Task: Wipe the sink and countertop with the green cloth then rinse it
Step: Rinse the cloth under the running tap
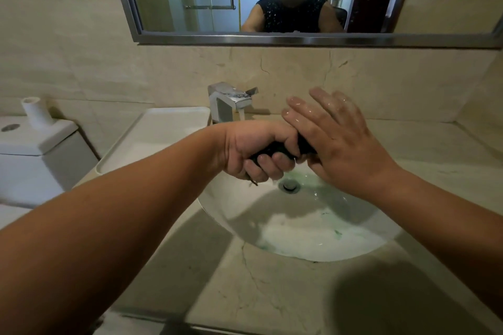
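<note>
Dark, wet cloth point(275, 150) wrung above the sink point(313, 228): left hand point(255, 152) fisted on it, right hand point(334, 139) open-fingered against its end; a slippery grip could drop it, splashing the bench point(272, 294).

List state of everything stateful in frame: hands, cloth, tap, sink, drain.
left hand: fist shut on the cloth, over the sink
right hand: open, wet, fingers spread, palm against the cloth
cloth: wadded, looks dark, mostly hidden
tap: running, thin stream
sink: wet, greenish streaks
drain: not covered; open or plugged unclear
</note>
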A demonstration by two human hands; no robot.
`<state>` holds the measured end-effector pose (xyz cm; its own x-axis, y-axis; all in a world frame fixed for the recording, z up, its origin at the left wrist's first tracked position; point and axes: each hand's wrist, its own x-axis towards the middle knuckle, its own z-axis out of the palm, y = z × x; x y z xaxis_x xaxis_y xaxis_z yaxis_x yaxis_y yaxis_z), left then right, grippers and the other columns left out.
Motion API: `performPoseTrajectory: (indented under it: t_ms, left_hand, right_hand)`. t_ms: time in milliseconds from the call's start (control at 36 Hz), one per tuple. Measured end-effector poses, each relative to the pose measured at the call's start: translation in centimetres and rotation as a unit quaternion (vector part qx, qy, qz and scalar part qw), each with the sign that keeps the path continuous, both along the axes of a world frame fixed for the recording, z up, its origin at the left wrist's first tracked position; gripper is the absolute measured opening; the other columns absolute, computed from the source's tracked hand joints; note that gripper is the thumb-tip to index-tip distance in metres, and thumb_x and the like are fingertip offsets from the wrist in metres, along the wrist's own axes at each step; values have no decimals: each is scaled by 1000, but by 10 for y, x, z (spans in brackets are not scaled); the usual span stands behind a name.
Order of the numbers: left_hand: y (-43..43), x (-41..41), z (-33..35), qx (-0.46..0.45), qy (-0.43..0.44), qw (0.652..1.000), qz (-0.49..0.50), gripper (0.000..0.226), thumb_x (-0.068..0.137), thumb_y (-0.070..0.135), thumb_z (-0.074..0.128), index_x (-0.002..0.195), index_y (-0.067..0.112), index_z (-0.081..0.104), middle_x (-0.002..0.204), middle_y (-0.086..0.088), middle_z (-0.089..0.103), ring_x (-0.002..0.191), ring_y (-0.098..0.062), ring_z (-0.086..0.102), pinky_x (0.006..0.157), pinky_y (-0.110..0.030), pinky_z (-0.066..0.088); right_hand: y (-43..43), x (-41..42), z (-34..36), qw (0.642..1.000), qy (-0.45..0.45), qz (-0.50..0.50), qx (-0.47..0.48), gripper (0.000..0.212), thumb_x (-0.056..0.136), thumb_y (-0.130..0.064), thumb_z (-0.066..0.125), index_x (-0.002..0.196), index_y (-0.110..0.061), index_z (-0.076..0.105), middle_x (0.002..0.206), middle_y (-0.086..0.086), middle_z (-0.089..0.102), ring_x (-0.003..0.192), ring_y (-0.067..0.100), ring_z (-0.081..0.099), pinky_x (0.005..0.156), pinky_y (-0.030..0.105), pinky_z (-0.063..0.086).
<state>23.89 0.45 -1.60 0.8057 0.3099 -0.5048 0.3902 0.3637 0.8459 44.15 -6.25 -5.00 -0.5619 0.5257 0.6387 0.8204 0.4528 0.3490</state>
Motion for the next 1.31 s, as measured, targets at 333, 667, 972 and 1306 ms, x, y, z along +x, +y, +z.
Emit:
performPoseTrajectory:
  t_ms: [333,667,972,1306]
  left_hand:
    - [-33,41,-6,610,334,718,-11,24,92,21,61,72,10,55,65,-8,51,56,-27,46,48,-28,34]
    - [-43,25,-43,648,335,678,-87,20,98,29,59,92,13,70,74,-4,62,67,-24,59,51,-31,40]
    - [-49,11,-59,729,308,605,-86,23,103,37,54,119,19,56,74,5,48,60,-17,48,52,-34,39]
    - [27,-23,-68,586,267,759,99,35,81,30,84,98,26,54,87,3,62,73,-11,56,57,-25,41]
  right_hand:
    - [5,-21,6,941,-22,-221,-256,11,88,-24,58,88,-22,47,64,-5,46,52,22,46,47,29,28]
    - [5,-25,-1,727,176,-147,-647,26,79,-20,78,63,-13,58,55,3,48,47,23,42,47,29,36]
    - [-3,-20,-18,516,325,-84,-788,40,91,-7,70,58,-19,53,51,2,38,44,14,26,50,28,14]
    - [53,-50,-27,671,333,-82,-658,21,87,-28,75,99,-15,62,75,6,61,62,18,56,57,34,45]
